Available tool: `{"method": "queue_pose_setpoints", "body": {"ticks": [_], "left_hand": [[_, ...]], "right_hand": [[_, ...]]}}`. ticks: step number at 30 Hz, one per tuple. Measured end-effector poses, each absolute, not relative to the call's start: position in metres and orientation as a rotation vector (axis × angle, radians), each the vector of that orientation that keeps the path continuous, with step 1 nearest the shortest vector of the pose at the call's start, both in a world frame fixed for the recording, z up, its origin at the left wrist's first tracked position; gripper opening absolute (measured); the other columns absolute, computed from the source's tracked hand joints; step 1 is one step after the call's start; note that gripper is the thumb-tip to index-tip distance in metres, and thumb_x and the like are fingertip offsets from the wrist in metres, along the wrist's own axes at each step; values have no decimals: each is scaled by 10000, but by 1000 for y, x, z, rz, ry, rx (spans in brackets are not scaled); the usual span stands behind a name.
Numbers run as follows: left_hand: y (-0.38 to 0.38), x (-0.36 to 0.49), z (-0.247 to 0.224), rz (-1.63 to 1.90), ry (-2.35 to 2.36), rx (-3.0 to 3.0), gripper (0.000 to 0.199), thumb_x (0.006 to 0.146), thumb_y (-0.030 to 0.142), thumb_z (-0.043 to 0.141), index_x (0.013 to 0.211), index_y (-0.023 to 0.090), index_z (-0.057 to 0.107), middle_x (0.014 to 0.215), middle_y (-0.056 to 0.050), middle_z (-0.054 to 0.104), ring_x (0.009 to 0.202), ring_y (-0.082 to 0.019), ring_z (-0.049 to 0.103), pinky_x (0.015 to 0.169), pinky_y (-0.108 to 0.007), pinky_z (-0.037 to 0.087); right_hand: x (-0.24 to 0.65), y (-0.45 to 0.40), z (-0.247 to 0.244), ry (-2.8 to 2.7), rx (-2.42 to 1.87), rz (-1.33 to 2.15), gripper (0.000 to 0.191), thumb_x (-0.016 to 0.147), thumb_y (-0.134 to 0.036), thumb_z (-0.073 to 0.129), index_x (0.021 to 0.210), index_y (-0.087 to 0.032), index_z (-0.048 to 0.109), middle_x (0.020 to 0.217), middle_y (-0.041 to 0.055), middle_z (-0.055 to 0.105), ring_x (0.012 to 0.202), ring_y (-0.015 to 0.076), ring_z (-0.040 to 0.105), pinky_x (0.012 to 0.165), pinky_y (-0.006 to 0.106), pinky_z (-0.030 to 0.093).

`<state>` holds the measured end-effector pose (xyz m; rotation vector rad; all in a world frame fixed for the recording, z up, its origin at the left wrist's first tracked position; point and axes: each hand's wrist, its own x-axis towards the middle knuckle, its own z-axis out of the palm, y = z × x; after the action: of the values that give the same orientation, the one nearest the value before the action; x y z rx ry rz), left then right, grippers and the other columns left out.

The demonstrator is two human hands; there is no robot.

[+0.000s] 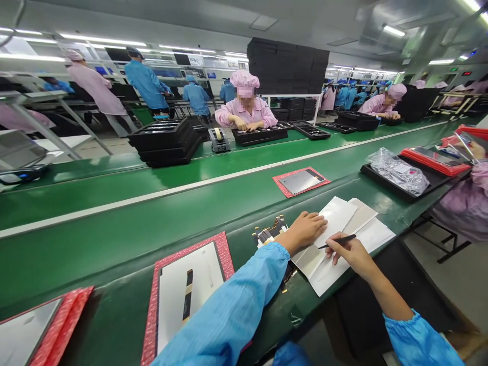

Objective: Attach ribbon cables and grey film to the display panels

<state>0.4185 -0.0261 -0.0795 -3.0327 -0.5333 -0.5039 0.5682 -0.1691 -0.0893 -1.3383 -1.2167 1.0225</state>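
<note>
White sheets [333, 216] lie fanned out near the edge of the green bench. My left hand [307, 231] rests flat on their left part, fingers stretched out. In my right hand [348, 252] is a thin black tool [343, 240], pinched between the fingers, its tip over the sheets. A pile of small flex cables [269, 234] lies beside and partly under my left forearm. Left of that, a white panel [202, 272] rests on pink bubble wrap [224, 249], with a black flex cable [187, 295] on top.
A grey panel [301, 181] on pink wrap lies beyond the sheets. Another wrapped panel [28, 330] is at lower left. A black tray [392, 185] holds clear plastic bags. Across the bench, a person [247, 109] works over a black tray. At right, a person's hand shows.
</note>
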Motion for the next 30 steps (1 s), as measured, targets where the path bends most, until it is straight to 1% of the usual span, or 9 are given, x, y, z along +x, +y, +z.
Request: {"method": "queue_pose_setpoints", "body": {"ticks": [2, 4, 7, 10, 16, 21, 25, 28, 30], "left_hand": [[-24, 418, -82, -522, -537, -3054, 368, 1064, 377, 319, 1391, 299, 468, 1467, 32, 538, 1369, -130, 482, 1069, -360, 428], [-22, 412, -83, -529, -551, -3062, 393, 1050, 396, 341, 1408, 284, 459, 1497, 20, 504, 1401, -133, 446, 1085, -365, 419], [-18, 396, -84, -531, -536, -3071, 355, 1013, 437, 409, 1327, 340, 543, 1488, 48, 506, 1409, -110, 431, 1077, -339, 423], [-16, 382, -86, -544, -511, -3059, 353, 982, 459, 469, 1315, 377, 552, 1486, 56, 509, 1402, -103, 444, 1062, -340, 439], [-16, 378, -93, -602, -476, -3022, 383, 973, 458, 493, 1347, 378, 525, 1462, 40, 541, 1388, -104, 472, 1027, -335, 462], [-17, 381, -96, -583, -514, -3005, 391, 962, 444, 495, 1346, 380, 527, 1448, 36, 556, 1376, -108, 485, 1013, -340, 460], [-18, 380, -97, -615, -502, -2996, 393, 960, 456, 505, 1342, 371, 535, 1412, 21, 590, 1363, -109, 497, 1007, -332, 451], [-19, 379, -96, -634, -496, -3008, 386, 981, 502, 472, 1337, 371, 536, 1399, 31, 599, 1362, -103, 496, 1006, -322, 452], [-19, 379, -97, -622, -505, -3023, 387, 992, 513, 448, 1342, 370, 533, 1412, 44, 588, 1368, -103, 488, 1009, -321, 454]], "right_hand": [[572, -161, -87, -1235, -1365, 1021, 315, 834, -492, 701, 841, -178, 679, 673, 13, 732, 604, 185, 735, 414, 244, 605], [576, -153, -86, -1253, -1394, 1034, 310, 858, -477, 688, 859, -168, 663, 689, 1, 726, 566, 138, 710, 390, 197, 574], [582, -144, -88, -1292, -1437, 1109, 222, 933, -367, 653, 935, -145, 642, 736, -30, 717, 492, 50, 658, 369, 124, 512], [585, -138, -90, -1336, -1463, 1202, 155, 989, -284, 599, 1021, -137, 633, 773, -53, 707, 472, 6, 633, 385, 92, 490], [584, -140, -90, -1373, -1465, 1277, 214, 962, -344, 630, 1020, -139, 637, 832, -23, 749, 465, 20, 656, 364, 101, 489], [584, -144, -87, -1336, -1481, 1274, 333, 848, -463, 705, 930, -146, 643, 814, 31, 792, 416, 98, 677, 290, 162, 477], [584, -146, -84, -1318, -1495, 1281, 361, 801, -487, 725, 876, -142, 651, 786, 52, 799, 407, 121, 681, 283, 179, 482], [581, -146, -82, -1308, -1503, 1282, 349, 791, -496, 719, 869, -161, 662, 789, 45, 804, 406, 120, 683, 289, 181, 481], [579, -146, -81, -1301, -1512, 1279, 310, 790, -501, 707, 869, -203, 670, 787, 15, 809, 410, 117, 686, 298, 181, 480]]}}
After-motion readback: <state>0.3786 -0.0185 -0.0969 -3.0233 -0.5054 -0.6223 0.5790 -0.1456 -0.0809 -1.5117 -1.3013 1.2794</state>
